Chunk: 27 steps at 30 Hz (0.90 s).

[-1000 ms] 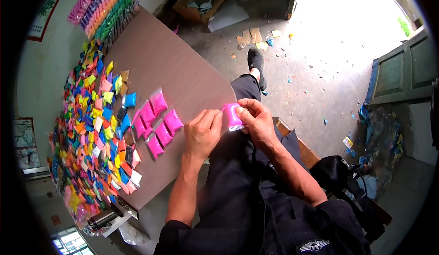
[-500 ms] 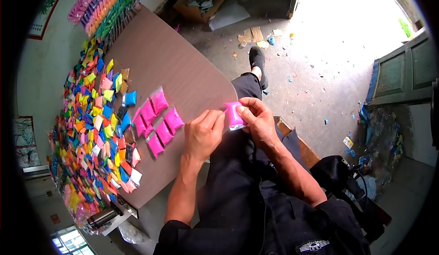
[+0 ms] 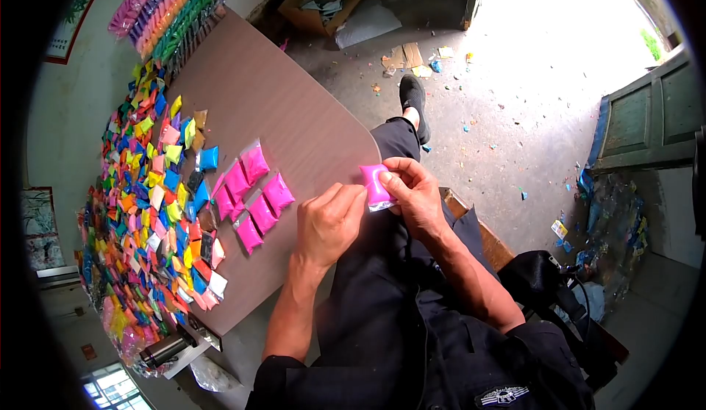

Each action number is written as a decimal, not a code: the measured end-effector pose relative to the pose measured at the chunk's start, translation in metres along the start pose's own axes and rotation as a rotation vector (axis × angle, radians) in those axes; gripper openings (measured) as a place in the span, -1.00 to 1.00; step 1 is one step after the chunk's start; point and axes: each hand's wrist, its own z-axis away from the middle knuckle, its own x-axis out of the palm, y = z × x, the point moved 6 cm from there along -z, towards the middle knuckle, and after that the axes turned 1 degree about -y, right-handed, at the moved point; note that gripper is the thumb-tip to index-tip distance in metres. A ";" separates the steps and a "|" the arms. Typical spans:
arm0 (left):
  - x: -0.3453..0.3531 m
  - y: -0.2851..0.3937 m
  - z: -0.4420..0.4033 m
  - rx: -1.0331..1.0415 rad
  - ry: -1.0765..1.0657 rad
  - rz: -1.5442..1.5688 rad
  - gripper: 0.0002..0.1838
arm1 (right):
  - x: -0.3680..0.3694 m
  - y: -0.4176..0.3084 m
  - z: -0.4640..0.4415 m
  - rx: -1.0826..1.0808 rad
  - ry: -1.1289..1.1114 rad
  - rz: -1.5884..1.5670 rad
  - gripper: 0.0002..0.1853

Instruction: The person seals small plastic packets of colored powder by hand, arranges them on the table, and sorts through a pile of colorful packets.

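My right hand (image 3: pixel 416 195) grips a small clear packet filled with bright pink material (image 3: pixel 374 184), thumb pressed on its front. Closed in a pinch, my left hand (image 3: pixel 329 225) is at the packet's left edge; whether it has hold of the edge or of something else is hidden by the fingers. Both hands are above my lap, by the table's rounded corner. Several similar pink packets (image 3: pixel 263 213) lie in two rows on the brown table (image 3: pixel 294 123), left of my left hand.
A large heap of small multicoloured packets (image 3: pixel 158 189) covers the table's left side. Bundles of coloured bags (image 3: pixel 165 13) lie at its far end. A dark flask (image 3: pixel 163 350) is at the lower left. On the floor are scraps and a cardboard box (image 3: pixel 331 2).
My left hand has shifted very slightly and turned at the pink packet's left edge. My right hand keeps its grip on the packet, almost still.
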 end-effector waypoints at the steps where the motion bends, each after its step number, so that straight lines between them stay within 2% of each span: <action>1: 0.001 -0.001 0.000 0.007 0.009 -0.021 -0.98 | 0.000 0.000 0.000 0.001 -0.001 -0.012 -0.71; 18: 0.007 -0.016 -0.007 0.002 0.111 -0.058 -0.97 | -0.001 0.002 -0.001 0.011 0.001 -0.012 -0.73; 23: 0.006 -0.007 0.003 0.011 0.055 -0.022 -0.95 | -0.001 0.004 -0.001 0.033 0.022 -0.009 -0.74; 27: 0.014 -0.020 -0.010 0.032 0.093 -0.117 -0.97 | -0.003 0.005 -0.003 -0.003 -0.030 -0.067 -0.71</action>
